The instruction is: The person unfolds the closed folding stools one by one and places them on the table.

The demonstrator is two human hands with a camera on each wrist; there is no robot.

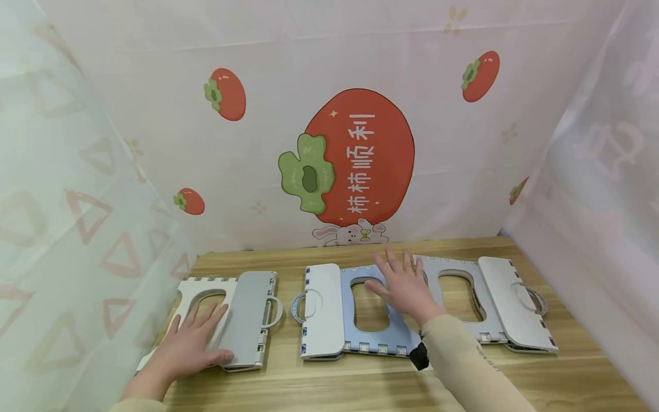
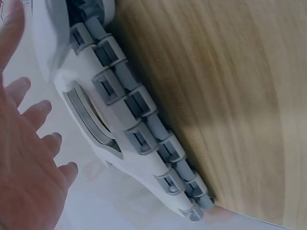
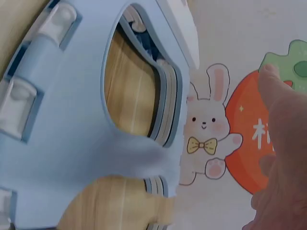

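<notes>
The left hand [image 1: 193, 340] is spread with its fingers apart and has hold of nothing; it lies over the white-and-grey folding step stool [image 1: 247, 320] at the left, thumb across the grey panel, though whether it touches cannot be told. The right hand [image 1: 404, 283], also splayed and holding nothing, hovers over the far right part of the blue-and-white folding step stool [image 1: 349, 320] in the middle. Just right of that lies a grey-and-white folding step stool [image 1: 517, 303]. All three are folded flat on the wood-grain table [image 1: 309, 389]. Behind stands a white backdrop [image 1: 257, 149] printed with a large red persimmon [image 1: 386, 166] and a rabbit [image 1: 350, 235].
</notes>
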